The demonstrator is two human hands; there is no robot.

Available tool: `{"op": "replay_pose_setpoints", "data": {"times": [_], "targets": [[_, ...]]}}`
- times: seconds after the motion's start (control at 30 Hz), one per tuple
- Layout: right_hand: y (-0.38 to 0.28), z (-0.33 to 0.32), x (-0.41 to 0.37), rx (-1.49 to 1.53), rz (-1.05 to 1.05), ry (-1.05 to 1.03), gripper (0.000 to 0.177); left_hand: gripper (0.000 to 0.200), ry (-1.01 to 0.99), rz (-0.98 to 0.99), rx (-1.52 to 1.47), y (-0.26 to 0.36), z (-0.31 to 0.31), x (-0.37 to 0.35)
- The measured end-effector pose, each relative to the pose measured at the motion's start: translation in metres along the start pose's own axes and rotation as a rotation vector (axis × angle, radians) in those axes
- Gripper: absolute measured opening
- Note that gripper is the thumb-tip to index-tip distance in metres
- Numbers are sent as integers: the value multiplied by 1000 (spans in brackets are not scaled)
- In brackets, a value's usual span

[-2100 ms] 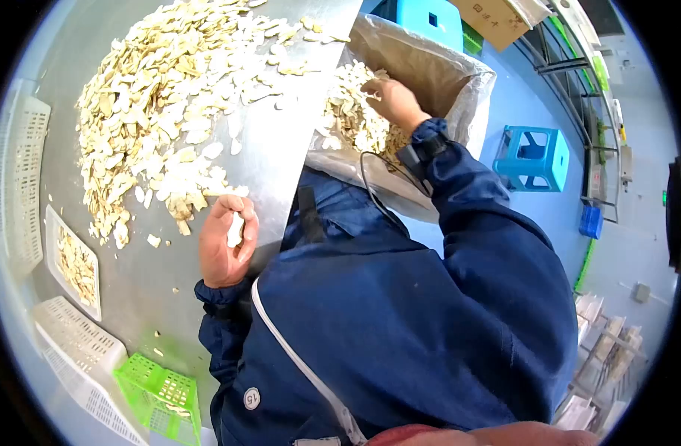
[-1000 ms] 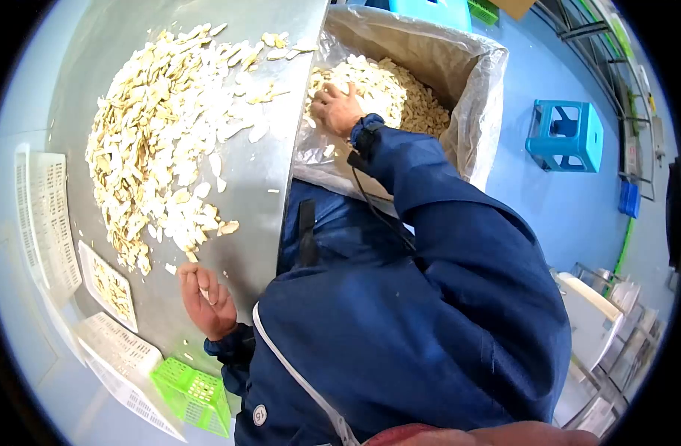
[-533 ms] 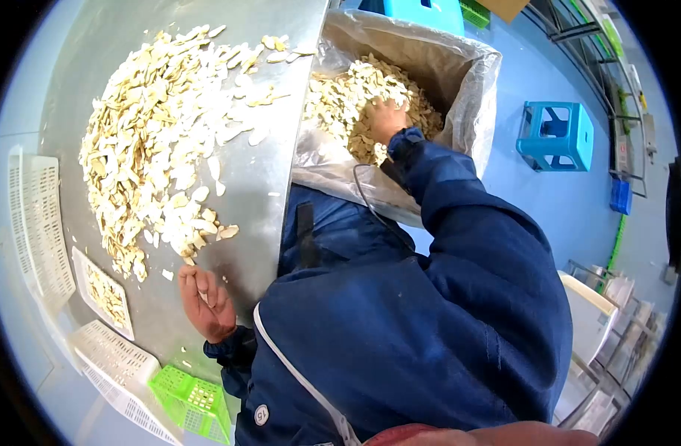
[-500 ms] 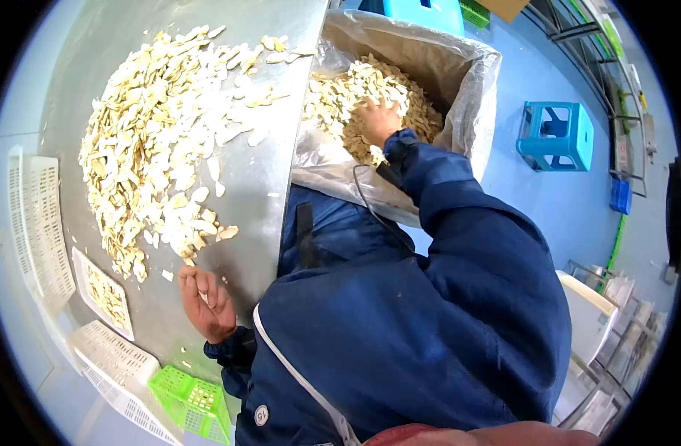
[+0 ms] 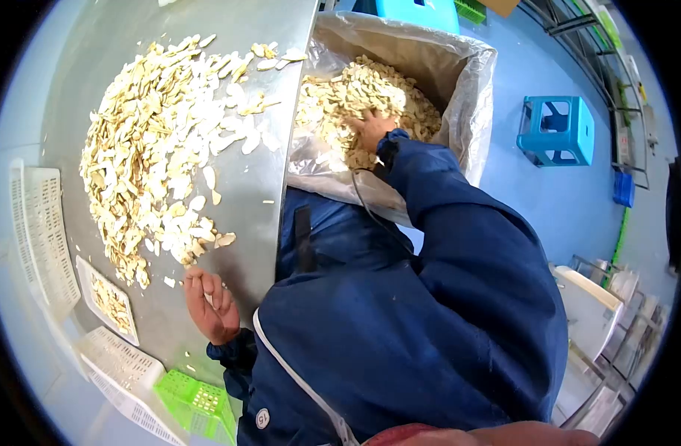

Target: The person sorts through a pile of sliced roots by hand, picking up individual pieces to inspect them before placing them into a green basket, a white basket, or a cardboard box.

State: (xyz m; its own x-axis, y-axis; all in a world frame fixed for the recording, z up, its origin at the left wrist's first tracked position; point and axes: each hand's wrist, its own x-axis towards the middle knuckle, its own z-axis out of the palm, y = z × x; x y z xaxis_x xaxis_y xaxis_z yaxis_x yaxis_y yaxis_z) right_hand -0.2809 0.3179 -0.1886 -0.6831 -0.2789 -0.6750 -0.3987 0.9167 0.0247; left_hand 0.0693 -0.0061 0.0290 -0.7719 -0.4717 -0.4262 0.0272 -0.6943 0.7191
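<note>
Pale, flat dried slices [image 5: 136,141] lie in a broad heap on the metal table [image 5: 244,201]. At the heap's near end is my left hand [image 5: 212,305], fingers curled inward. A small pale bit shows between those fingers, too small to name. My right hand [image 5: 372,130] reaches into a carton [image 5: 448,70] lined with clear plastic, beside the table. Its fingers are spread and rest on the loose slices [image 5: 385,82] inside, apparently without a grip on any. A dark cord [image 5: 361,201] hangs by the right sleeve.
Along the table's far side stand white perforated baskets [image 5: 50,238], a small white tray [image 5: 111,301] of slices and a green basket [image 5: 195,401]. A blue stool [image 5: 556,130] is on the floor at the right. Another blue item [image 5: 422,11] stands behind the carton.
My right hand has shifted slightly left and down over the slices in the carton, its fingers now more spread. The left hand stays near the heap, fingers still curled.
</note>
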Motion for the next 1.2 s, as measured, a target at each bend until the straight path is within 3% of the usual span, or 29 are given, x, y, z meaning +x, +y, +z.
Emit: {"op": "replay_pose_setpoints", "data": {"times": [0.1, 0.13, 0.2, 0.27, 0.33, 0.4, 0.47, 0.53, 0.63, 0.67, 0.7, 0.73, 0.8, 0.87, 1.0, 1.13, 1.2], "targets": [[59, 62, 43, 68, 179, 16, 55, 13, -53, -14, -23, -3, 1, 5], [87, 72, 61, 148, 211, -93, 50, 13, -61, -22, -22, -3, 1, 6], [101, 61, 60, -185, 153, -64, 40, 13, -79, -37, -24, -4, 2, 9], [115, 40, 54, -277, 44, -11, 36, 13, -90, -48, -33, -5, 5, 12], [125, -14, 49, -141, -138, 74, 33, 12, -106, -86, -105, -10, 6, 19], [87, -98, -12, -95, -30, 187, 29, 12, -97, -126, -198, -12, 15, 28], [43, -162, -69, -21, 44, 426, 26, 11, -176, -100, -103, -15, 37, 37], [-4, -205, -127, 105, -79, 684, 24, 12, -233, -153, -140, -17, 50, 43], [-73, -218, -161, 464, -389, 883, 23, 14, -329, -229, -144, -22, 51, 45], [-90, -208, -149, 414, -482, 940, 20, 14, -360, -248, -138, -23, 49, 45], [-118, -204, -157, 446, -577, 850, 23, 15, -389, -250, -129, -22, 47, 45], [-135, -195, -154, 239, -726, 925, 28, 15, -397, -247, -133, -22, 44, 44], [-168, -185, -158, 222, -948, 846, 28, 15, -418, -246, -139, -21, 39, 45], [-178, -186, -149, 218, -968, 850, 25, 16, -412, -250, -155, -19, 38, 45], [-173, -206, -130, 112, -778, 1044, 22, 16, -443, -286, -167, -19, 39, 49], [-216, -218, -131, 194, -973, 902, 22, 15, -480, -309, -153, -17, 44, 48], [-242, -220, -108, 84, -1005, 1016, 21, 16, -466, -304, -147, -16, 44, 48]]}}
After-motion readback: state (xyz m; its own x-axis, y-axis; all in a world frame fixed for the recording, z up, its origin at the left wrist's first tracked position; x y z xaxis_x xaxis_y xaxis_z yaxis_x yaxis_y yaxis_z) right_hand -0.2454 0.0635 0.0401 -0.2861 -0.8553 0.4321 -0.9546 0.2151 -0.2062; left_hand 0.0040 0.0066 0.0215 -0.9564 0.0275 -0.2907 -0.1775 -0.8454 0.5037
